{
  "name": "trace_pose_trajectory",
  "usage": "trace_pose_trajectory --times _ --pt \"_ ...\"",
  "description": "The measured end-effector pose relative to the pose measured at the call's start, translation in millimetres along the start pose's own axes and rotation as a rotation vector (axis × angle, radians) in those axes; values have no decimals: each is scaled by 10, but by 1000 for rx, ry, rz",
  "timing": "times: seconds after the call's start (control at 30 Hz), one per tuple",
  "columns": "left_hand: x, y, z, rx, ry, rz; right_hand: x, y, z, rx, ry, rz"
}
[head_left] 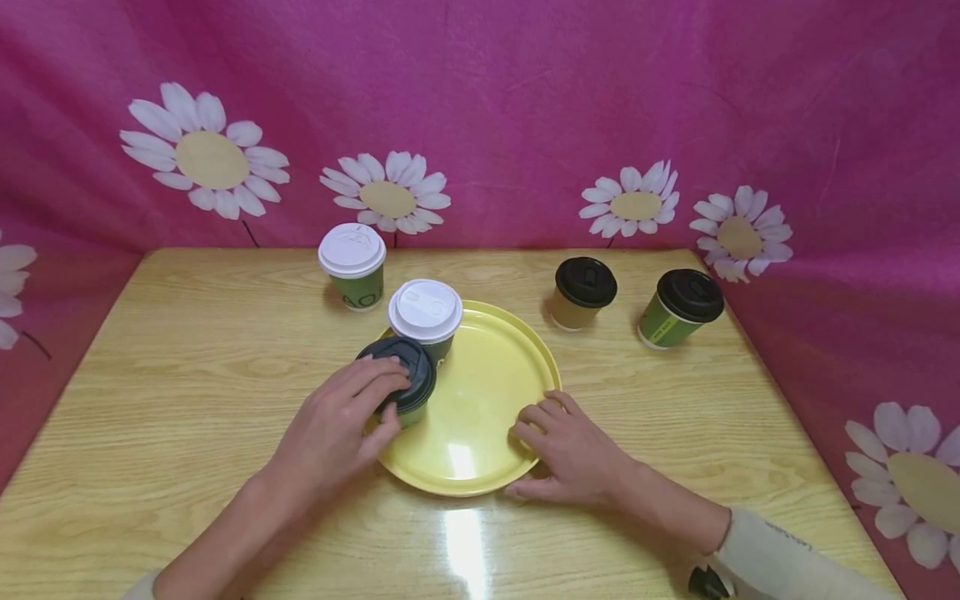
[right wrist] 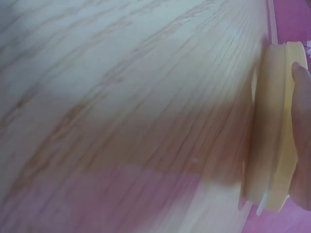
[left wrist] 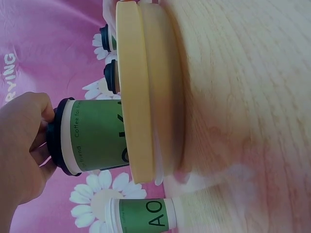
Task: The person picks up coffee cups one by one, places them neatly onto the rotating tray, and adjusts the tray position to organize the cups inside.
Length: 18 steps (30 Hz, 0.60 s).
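Note:
A round yellow tray (head_left: 487, 400) lies in the middle of the table. On its left side stands a green paper coffee cup (left wrist: 98, 135) with a black lid (head_left: 420, 375). My left hand (head_left: 337, 421) grips this cup by the lid, fingers over the top and thumb at the near side. The tray's rim hides the cup's base in the left wrist view. Just behind it, a white-lidded cup (head_left: 426, 312) stands at the tray's far left. My right hand (head_left: 573, 450) holds the tray's right rim, its fingers bent over the edge.
Another white-lidded green cup (head_left: 352, 267) stands at the back left. At the back right are a brown cup with a black lid (head_left: 583, 292) and a green cup with a black lid (head_left: 678, 308). A pink flowered curtain (head_left: 510, 125) borders the wooden table (head_left: 187, 375).

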State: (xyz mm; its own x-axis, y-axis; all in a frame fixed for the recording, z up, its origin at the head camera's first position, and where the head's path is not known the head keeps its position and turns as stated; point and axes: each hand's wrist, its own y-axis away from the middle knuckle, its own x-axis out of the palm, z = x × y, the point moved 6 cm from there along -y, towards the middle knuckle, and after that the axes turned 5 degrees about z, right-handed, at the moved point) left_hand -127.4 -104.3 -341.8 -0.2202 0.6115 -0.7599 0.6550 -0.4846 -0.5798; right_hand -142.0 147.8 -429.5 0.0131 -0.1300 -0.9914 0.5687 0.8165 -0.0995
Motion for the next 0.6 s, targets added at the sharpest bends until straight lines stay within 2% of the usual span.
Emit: trace_pose_trajectory --times 0.2,0.47,0.6 --pt "-6 -14 20 -6 -2 1 -2 -5 43 14 0 9" --pt "8 -33 85 -64 14 50 -4 -16 125 18 15 -33" --pt "11 -41 109 -67 12 57 7 -24 161 23 9 -58"
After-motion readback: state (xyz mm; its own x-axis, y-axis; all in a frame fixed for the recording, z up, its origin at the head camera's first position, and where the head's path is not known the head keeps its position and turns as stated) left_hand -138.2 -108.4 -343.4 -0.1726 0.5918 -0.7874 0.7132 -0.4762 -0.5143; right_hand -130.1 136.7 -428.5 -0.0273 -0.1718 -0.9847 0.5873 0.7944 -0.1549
